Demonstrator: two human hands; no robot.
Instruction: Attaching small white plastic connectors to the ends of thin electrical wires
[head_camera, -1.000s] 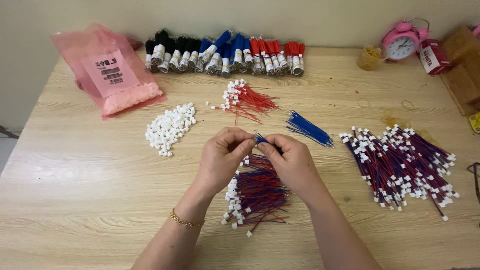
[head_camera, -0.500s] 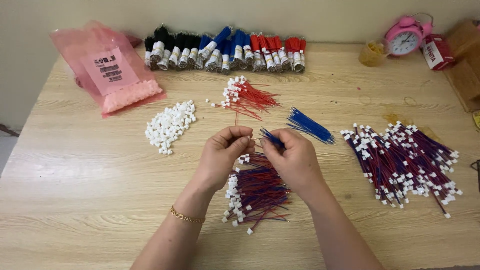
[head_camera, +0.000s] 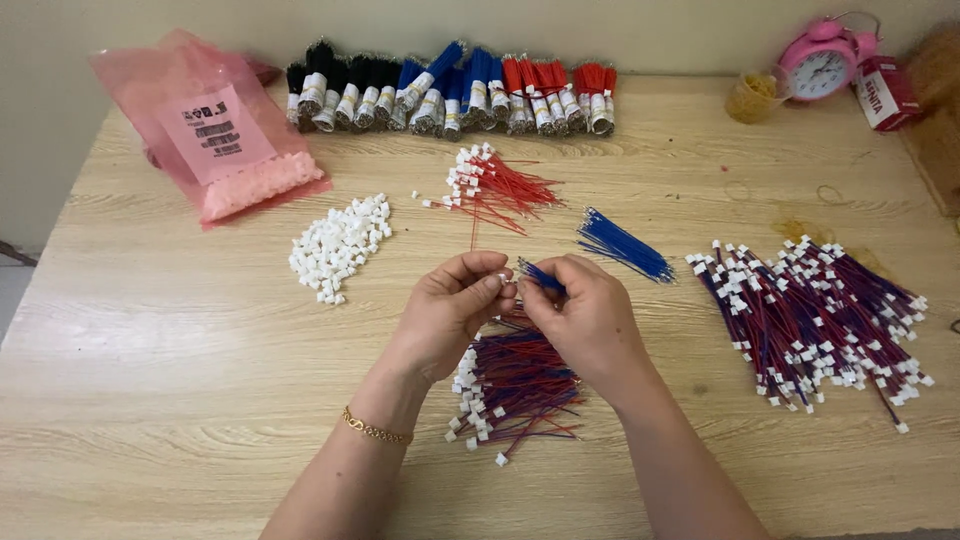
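Two hands meet over the middle of the wooden table, and I read them as joined on one small job: my left hand has its fingertips pinched together on what looks like a tiny white connector, too small to tell for sure, while my right hand is closed around a short blue wire whose free end pokes out toward 11 o'clock. That wire sits right between the two thumbs, above the pile of red-and-blue finished leads lying just below the hands at 6 o'clock. In my judgement the wire is feather-light, thin and springy; it will bend if pushed from far back, so I would hold it close to the tip being worked. The plastic piece seems hard, slick and easy to drop, best taken by its flat sides. At 10 o'clock lies a heap of loose white connectors, at 12 o'clock a fan of red wires, at 1 o'clock a loose bundle of blue wires, and at 3 o'clock a large spread of assembled leads. Along the far edge stands a row of taped wire bundles, with a pink bag at far left and a pink alarm clock at far right.
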